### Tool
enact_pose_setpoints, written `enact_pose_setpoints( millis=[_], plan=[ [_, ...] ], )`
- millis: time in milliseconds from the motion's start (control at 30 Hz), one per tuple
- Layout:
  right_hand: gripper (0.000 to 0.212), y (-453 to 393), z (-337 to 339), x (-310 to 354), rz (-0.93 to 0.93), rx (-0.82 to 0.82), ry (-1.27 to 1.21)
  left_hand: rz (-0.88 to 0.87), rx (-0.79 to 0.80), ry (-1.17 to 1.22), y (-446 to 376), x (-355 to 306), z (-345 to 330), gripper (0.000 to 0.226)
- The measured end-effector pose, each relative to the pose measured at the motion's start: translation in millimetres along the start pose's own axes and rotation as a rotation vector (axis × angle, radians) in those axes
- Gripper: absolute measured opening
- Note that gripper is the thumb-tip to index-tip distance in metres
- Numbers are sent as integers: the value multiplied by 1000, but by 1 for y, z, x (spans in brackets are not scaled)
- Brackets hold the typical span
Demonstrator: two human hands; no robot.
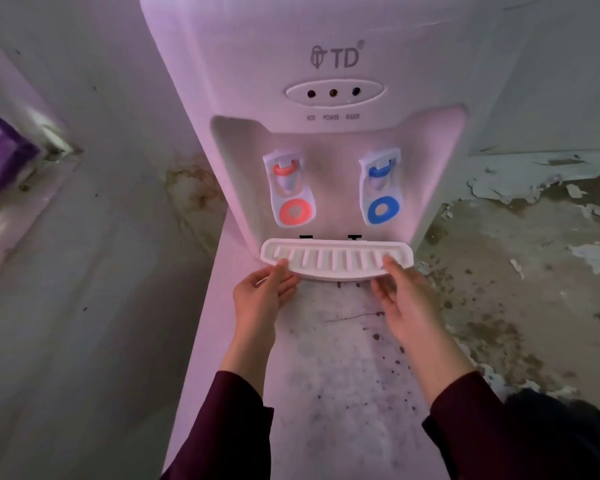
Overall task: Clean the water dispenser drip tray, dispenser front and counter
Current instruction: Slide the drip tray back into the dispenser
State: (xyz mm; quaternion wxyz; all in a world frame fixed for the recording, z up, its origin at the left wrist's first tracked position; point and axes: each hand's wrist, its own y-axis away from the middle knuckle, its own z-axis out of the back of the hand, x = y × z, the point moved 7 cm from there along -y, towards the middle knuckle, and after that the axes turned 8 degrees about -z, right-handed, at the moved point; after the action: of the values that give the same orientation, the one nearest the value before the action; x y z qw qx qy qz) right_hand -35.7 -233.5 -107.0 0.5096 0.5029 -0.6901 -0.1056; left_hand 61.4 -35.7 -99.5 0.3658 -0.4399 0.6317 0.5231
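A white water dispenser (336, 64) stands on a speckled white counter (343, 375). Its front recess holds a red hot tap (291, 192) and a blue tap (380, 190). The white slotted drip tray (336, 259) sits at the base of the recess, a small gap showing behind it. My left hand (262, 292) grips the tray's left front edge, thumb on top and fingers underneath. My right hand (406, 292) grips the right front edge the same way.
A stained wall runs down the left, with a purple object (0, 157) by a window frame. To the right lies a floor with peeling paint (520, 237). Dark specks and a hairline crack mark the counter in front of the dispenser.
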Motion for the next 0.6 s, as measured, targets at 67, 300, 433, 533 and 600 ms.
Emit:
enact_pose_setpoints(
  millis=[67,300,433,533,600],
  plan=[
    [25,-3,-6,-2,-5,-29,26,2,-28,-10,-7,0,1,36],
    [14,-13,-14,2,-28,-82,32,28,-60,-28,-19,2,0,33],
    [19,-16,-16,2,-55,-96,12,38,-63,-55,-27,0,-1,33],
    [20,-17,-16,2,-65,-105,16,49,-56,-63,-28,1,-2,34],
    [20,-17,-16,1,-78,-108,18,43,-57,-66,-28,0,-2,34]
  ],
)
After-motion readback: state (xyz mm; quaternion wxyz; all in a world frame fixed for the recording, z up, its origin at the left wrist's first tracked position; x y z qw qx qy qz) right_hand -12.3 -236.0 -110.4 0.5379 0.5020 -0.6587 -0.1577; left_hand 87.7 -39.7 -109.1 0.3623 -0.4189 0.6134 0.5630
